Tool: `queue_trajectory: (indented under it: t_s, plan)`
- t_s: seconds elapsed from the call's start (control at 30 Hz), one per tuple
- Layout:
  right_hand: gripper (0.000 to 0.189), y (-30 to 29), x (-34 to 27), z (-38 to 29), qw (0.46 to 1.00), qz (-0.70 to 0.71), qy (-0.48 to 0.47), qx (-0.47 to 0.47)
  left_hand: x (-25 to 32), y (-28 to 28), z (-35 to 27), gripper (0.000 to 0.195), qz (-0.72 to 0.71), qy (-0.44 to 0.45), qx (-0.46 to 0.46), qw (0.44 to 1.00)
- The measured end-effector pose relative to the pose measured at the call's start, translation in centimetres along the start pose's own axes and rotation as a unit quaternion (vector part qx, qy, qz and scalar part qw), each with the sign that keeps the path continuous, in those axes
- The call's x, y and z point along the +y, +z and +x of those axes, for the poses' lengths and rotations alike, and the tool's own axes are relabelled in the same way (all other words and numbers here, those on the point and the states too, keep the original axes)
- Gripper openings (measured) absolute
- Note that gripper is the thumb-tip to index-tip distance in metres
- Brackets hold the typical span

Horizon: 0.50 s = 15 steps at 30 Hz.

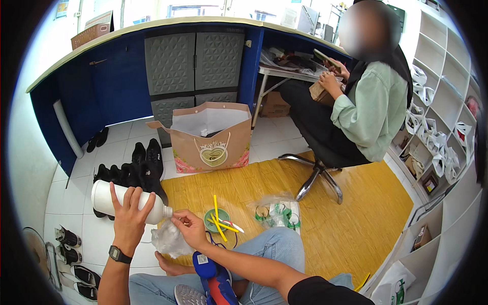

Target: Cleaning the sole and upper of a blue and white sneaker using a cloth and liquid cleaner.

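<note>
My left hand (131, 213) grips a large white plastic bottle (126, 200), tilted on its side with its neck towards the right. My right hand (189, 228) is at the bottle's mouth, fingers bent, over a clump of white plastic or wadding (171, 239); whether the fingers pinch the clump or the bottle's rim I cannot tell. A blue and red sports shoe (217, 282) lies in my lap beside a grey sole (188, 294). Just beyond my right hand, a green bowl (211, 216) holds yellow sticks (216, 206) and a red and white tool.
Black shoes (146, 171) stand beyond the bottle, with more pairs (84, 276) at the left. A large paper bag (211, 148) stands ahead. A person (366, 103) sits on a wheeled chair at the right, near a plastic packet (278, 211). A fan (36, 246) is far left.
</note>
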State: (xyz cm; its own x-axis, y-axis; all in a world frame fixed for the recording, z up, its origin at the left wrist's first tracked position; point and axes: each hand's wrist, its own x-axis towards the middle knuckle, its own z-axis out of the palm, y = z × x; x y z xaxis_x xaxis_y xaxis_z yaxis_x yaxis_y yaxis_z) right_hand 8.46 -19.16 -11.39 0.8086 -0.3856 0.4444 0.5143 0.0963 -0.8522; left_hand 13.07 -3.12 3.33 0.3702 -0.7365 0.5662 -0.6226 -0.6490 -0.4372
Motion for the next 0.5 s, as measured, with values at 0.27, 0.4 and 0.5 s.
queue_trajectory:
  t_s: [0.27, 0.4, 0.5]
  plan:
    - [0.018, -2.4, -1.4, 2.1, 0.989, -0.062, 0.112, -0.073, 2.4, 4.1, -3.0, 0.079, -0.206, -0.168, -0.058, 0.962]
    - [0.018, -3.0, -1.0, 2.7, 0.988, -0.042, 0.129, -0.076, 5.2, 8.6, -5.4, 0.078, -0.391, -0.293, -0.004, 0.873]
    - [0.017, -2.3, -1.2, 2.1, 0.984, -0.057, 0.142, -0.089, 6.0, 11.1, -7.3, 0.083, -0.510, -0.388, 0.036, 0.767]
